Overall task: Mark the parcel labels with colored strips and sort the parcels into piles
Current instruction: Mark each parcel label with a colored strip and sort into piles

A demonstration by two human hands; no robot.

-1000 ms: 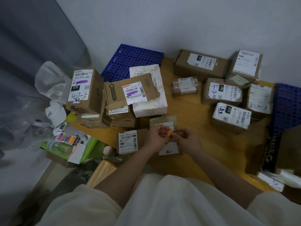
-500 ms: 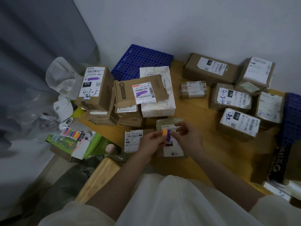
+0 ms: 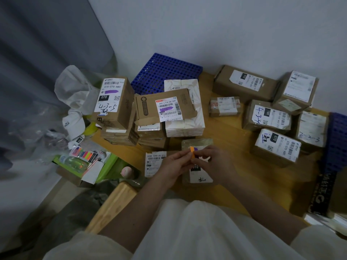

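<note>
My left hand (image 3: 175,164) and my right hand (image 3: 214,164) meet over a small taped parcel (image 3: 197,145) on the wooden table (image 3: 234,139). Between the fingertips of both hands sits a small orange strip (image 3: 192,152) with a purple strip (image 3: 196,148) showing just behind it. The parcel's white label (image 3: 201,177) is partly hidden under my hands. A flat parcel (image 3: 155,163) with a printed label lies just left of my left hand. On the left, stacked parcels carry purple marks on their labels: a tall box (image 3: 112,102) and a flat carton (image 3: 165,107).
Several unmarked parcels (image 3: 272,115) stand at the back right. A pad of colored strips (image 3: 84,153) lies in a green tray (image 3: 110,162) left of the table. Blue perforated crates sit at the back (image 3: 165,70) and the right edge (image 3: 336,139). White bags are heaped at left.
Both hands have stayed together over the small parcel while working the strips; a purple strip came into view beside the orange one. The camera has shifted slightly.
</note>
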